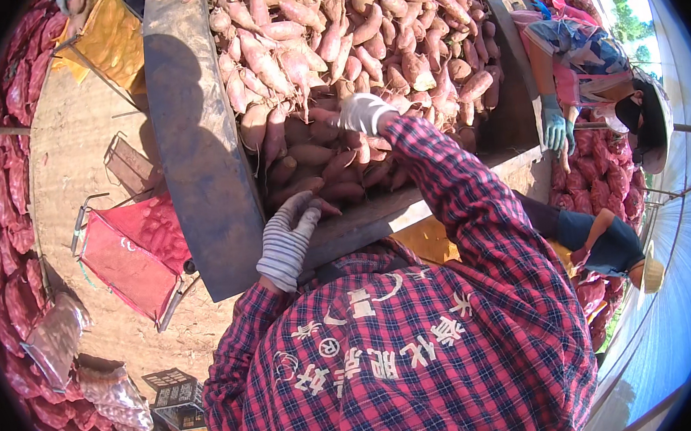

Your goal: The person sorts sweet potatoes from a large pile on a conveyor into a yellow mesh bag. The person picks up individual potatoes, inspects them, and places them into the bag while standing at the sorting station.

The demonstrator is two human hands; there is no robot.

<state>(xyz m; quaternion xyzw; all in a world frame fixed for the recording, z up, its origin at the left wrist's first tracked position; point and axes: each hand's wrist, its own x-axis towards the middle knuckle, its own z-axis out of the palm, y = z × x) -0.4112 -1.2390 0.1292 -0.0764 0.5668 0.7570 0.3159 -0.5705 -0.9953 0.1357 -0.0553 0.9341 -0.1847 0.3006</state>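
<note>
A metal sorting bin [201, 165] holds a heap of reddish sweet potatoes [368, 27]. My right hand [367, 113], in a white glove, reaches over the middle of the heap. Its fingers are curled at the end of a sweet potato [323, 116] that points left. Down at the bin's near left corner is my left hand [287, 237], in a striped knit glove. Its thumb and fingers are by a small sweet potato [328, 207]; whether they grip it is hidden. Darker sweet potatoes [344, 191] lie in shade between my hands.
A red mesh bag [135, 254] hangs on a metal frame at left, with a yellow bag [108, 46] beyond. Filled red sacks [5, 197] line the far left. A gloved co-worker [587, 60] stands along the bin's right side; another person [599, 240] bends lower right. A black crate [178, 401] sits lower left.
</note>
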